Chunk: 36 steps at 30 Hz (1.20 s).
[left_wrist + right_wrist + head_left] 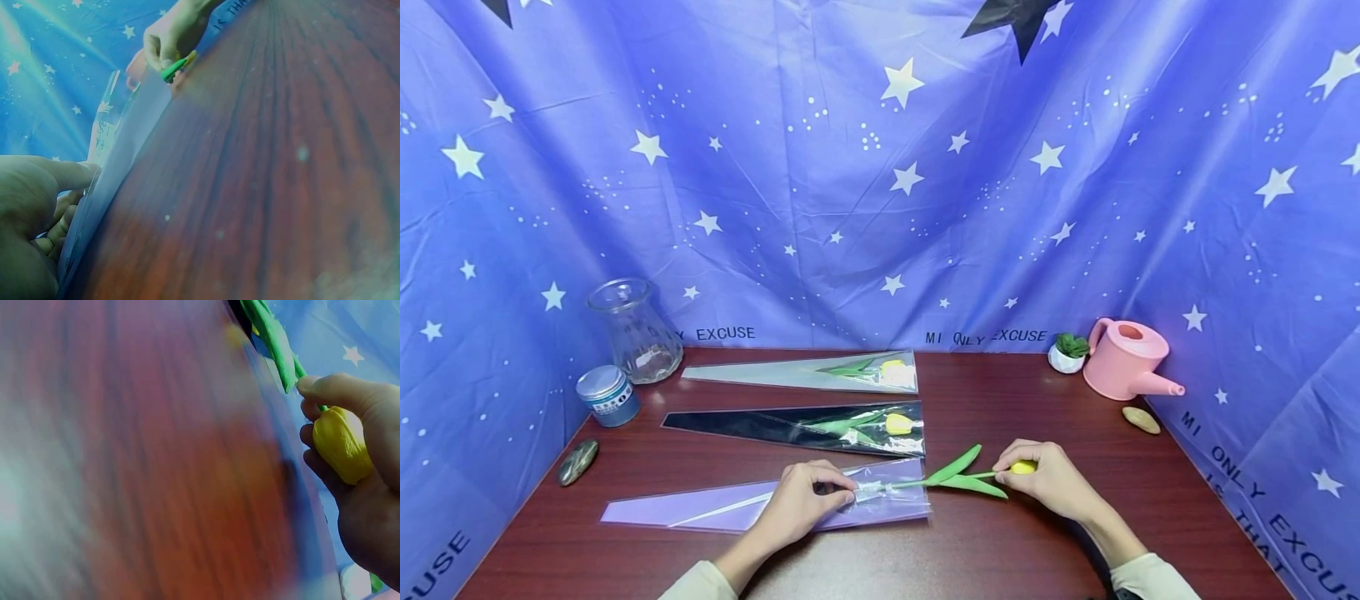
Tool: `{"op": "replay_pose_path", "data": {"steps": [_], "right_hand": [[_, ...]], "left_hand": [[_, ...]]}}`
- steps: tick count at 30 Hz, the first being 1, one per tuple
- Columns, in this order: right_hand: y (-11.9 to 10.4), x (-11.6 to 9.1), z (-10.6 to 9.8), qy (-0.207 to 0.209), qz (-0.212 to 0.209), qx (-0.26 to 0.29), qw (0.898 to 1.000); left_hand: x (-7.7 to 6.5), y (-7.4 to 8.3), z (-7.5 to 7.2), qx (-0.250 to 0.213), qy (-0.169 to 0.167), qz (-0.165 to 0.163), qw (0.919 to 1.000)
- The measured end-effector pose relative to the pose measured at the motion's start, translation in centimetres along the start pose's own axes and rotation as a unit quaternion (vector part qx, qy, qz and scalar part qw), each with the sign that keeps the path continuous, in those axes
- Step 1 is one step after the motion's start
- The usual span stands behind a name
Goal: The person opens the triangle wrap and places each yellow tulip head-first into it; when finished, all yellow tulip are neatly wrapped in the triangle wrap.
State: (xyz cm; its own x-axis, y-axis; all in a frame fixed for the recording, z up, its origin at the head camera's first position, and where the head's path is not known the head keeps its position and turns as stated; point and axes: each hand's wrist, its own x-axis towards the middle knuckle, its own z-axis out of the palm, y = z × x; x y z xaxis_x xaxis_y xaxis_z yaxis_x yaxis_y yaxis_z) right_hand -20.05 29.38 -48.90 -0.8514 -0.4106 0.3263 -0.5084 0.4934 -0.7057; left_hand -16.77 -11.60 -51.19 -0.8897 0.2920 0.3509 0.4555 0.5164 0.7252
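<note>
My right hand (1048,479) pinches the stem of an artificial tulip (958,481) just below its bloom. In the right wrist view, the yellow bloom (342,444) lies within the palm, under the fingers. The tulip's two green leaves spread over the table, and its stem runs left into the wide end of a purple flower sleeve (700,504) with a clear front. My left hand (805,500) pinches this sleeve near that end; the left wrist view shows the thumb and fingers on the film's edge.
Behind lie a black sleeve (722,425) and a white sleeve (752,377), each with a yellow tulip inside. At left stand a glass vase (643,342), a lidded jar (608,398) and a stone (578,462). At right are a potted succulent (1067,354), pink watering can (1123,362) and pale stone (1141,420).
</note>
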Motion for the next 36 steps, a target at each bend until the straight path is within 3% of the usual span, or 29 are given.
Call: {"op": "replay_pose_path", "data": {"steps": [9, 22, 36], "right_hand": [[-1.0, 0.4, 2.1, -0.013, -0.020, 0.002, 1.000], [-2.6, 1.1, 4.7, -0.026, -0.018, 0.000, 1.000], [-3.3, 1.3, 6.5, -0.010, -0.046, -0.032, 0.998]], "left_hand": [[0.1, 0.2, -0.2, -0.003, -0.010, -0.005, 0.9999], [0.4, 0.6, -0.1, 0.000, -0.020, -0.008, 0.9998], [0.6, 0.5, 0.4, 0.007, -0.013, 0.007, 0.9999]]}}
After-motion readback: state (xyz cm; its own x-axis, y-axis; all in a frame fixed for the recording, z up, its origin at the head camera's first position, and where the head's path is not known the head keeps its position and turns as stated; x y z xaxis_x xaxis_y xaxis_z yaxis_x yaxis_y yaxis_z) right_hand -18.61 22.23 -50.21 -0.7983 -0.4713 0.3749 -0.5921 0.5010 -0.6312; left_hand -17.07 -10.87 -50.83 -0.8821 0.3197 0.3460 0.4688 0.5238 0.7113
